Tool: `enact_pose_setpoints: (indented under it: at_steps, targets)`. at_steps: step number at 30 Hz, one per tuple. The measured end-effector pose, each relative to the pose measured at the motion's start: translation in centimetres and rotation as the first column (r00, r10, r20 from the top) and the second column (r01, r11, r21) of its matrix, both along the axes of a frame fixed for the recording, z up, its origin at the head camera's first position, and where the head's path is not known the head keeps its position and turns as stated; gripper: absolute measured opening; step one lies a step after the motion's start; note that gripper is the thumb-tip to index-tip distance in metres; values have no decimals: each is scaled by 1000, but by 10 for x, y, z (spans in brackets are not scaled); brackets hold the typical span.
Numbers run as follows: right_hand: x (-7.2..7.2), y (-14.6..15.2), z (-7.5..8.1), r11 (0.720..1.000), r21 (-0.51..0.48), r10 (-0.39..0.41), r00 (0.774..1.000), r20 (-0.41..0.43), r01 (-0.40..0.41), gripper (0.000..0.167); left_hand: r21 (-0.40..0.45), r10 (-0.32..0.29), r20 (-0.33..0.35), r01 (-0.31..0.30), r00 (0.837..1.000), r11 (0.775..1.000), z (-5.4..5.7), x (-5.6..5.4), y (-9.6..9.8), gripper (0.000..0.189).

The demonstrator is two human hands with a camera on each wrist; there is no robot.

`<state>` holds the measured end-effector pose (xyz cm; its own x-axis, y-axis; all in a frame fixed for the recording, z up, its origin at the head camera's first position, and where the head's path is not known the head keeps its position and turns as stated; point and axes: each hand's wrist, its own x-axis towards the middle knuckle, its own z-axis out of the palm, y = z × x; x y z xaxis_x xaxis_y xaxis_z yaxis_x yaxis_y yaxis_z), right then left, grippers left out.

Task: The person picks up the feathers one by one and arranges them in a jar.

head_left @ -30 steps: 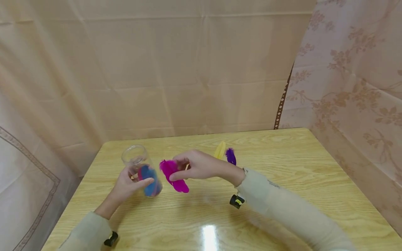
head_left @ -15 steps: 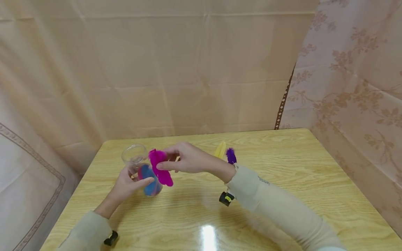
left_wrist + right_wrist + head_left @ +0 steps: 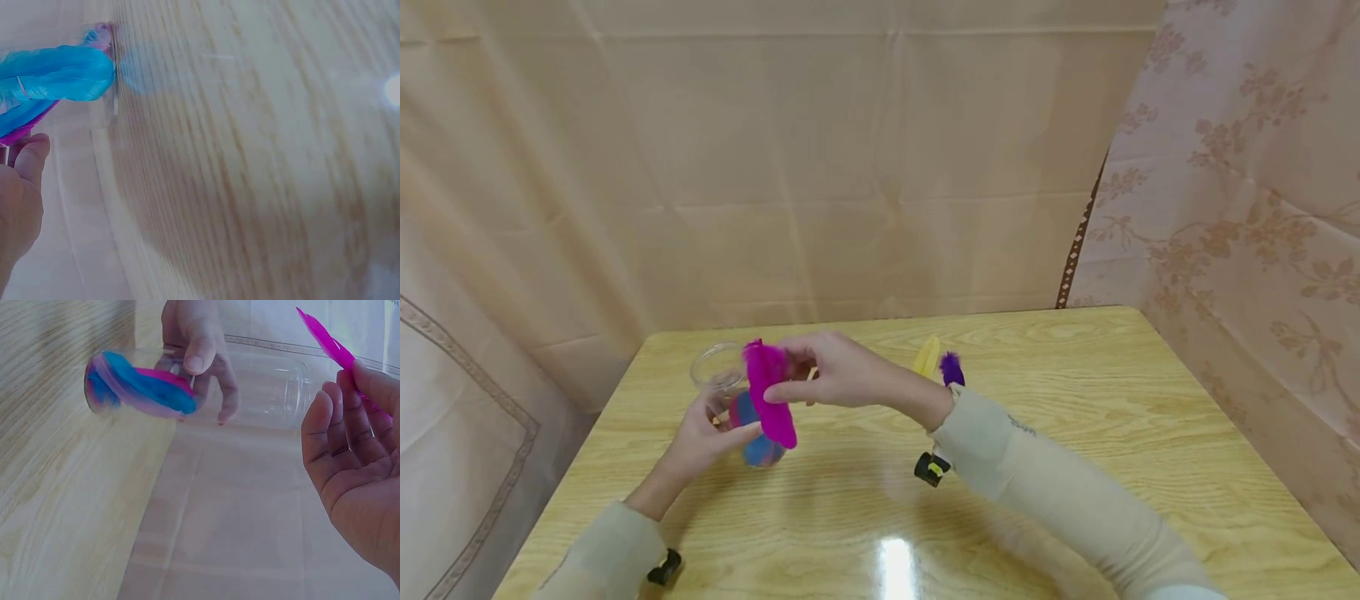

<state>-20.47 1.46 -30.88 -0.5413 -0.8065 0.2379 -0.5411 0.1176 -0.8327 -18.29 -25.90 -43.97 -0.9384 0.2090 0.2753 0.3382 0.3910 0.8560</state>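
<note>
R hand (image 3: 842, 371) pinching the magenta feather (image 3: 777, 421) btwn thumb & fingers: vivid, fluffy up top, smooth & rounded at the bottom, thin edge-on. It's outside the clear jar (image 3: 262, 390), nr its mouth. L hand (image 3: 698, 443) gripping the jar, w/ blue, pink & magenta feathers (image 3: 156, 390) low inside, overlapping at a slant.

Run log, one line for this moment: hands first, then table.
left hand: holds clear jar with blue and pink feathers inside | right hand: pinches magenta feather outside jar | table: yellow feather, purple feather
</note>
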Motion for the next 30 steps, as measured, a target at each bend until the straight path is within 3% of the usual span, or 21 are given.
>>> enact_pose_setpoints:
  at_steps: [10, 16, 22, 30]
  targets:
    - [-5, -11, 3, 1000, 1, -7, 1000, -23, 7, 21, 48, -24, 22, 23, 999, 999, -2, -2, -3, 74]
    - [-10, -18, 12, 1000, -30, -3, 1000, -17, 2, 20, 59, -33, -11, 33, 999, 998, -4, -3, -3, 62]
    - [-15, -26, 25, 997, -81, -8, 999, -36, 5, 24, 57, -26, 4, 26, 1000, 998, -4, -5, -3, 49]
    - [-15, -35, 39, 995, -81, -55, 998, -31, 52, 23, 26, -26, 21, 25, 999, 999, -4, -3, -4, 55]
